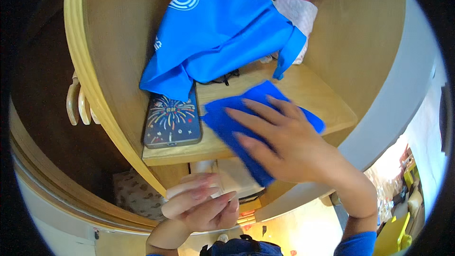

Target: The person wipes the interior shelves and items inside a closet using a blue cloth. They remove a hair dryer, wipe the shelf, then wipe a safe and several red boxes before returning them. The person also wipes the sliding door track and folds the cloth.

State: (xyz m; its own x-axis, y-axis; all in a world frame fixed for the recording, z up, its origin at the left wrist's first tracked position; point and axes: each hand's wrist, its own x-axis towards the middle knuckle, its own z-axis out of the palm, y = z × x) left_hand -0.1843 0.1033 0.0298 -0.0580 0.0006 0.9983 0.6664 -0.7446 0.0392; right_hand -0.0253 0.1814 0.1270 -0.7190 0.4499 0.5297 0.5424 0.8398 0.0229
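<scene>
My right hand (pixel 284 138) lies spread over a folded dark blue cloth (pixel 227 121), its palm and fingers pressing it down on the wooden shelf (pixel 327 103). Part of the cloth hangs past the shelf's front edge. Below that edge, my left hand (pixel 202 202) is raised with loosely curled fingers; blur hides whether anything small is between them. Left of the cloth lies a phone (pixel 172 124) in a dark case with a firework pattern. The lower part of a bright blue fabric bag (pixel 227 32) covers the phone's far end.
Behind the blue bag stands a whitish patterned bag (pixel 295 10). A small black item (pixel 227 76) pokes out under the blue bag. Hangers (pixel 80 103) hang beyond the left panel (pixel 110 60). A lower compartment (pixel 234 177) holds pale items. At right is a yellow-green object (pixel 394 234).
</scene>
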